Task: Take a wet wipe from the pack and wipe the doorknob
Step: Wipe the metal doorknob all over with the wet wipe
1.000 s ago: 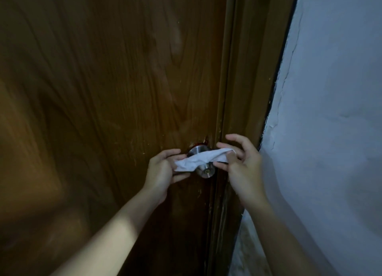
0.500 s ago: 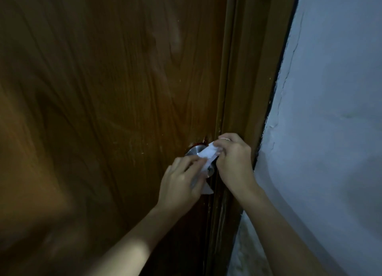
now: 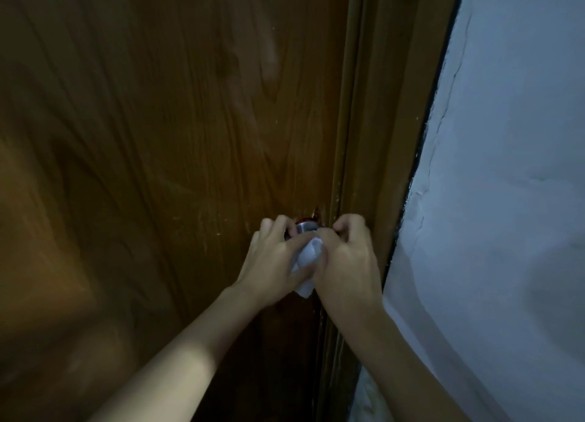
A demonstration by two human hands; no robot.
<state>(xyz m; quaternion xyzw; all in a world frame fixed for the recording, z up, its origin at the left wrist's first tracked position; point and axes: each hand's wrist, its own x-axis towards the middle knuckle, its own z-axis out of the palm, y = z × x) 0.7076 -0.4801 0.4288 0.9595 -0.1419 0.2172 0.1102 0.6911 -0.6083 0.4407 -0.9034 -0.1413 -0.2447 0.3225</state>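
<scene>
A silver doorknob [image 3: 305,226] sticks out of the brown wooden door [image 3: 164,156]; only its top shows between my hands. A white wet wipe [image 3: 308,253] is bunched over the front of the knob, with a corner hanging below. My left hand [image 3: 275,262] is curled over the knob from the left and presses on the wipe. My right hand [image 3: 346,257] grips the wipe from the right, fingers folded. The two hands touch each other around the knob. The wipe pack is not in view.
The wooden door frame [image 3: 373,156] runs right beside the knob. A pale blue-grey plastered wall [image 3: 512,200] with cracks fills the right side. The lighting is dim.
A second ago the wipe was stretched between my two hands over the knob. Both hands have since closed in together and bunched the wipe around the knob, hiding most of it.
</scene>
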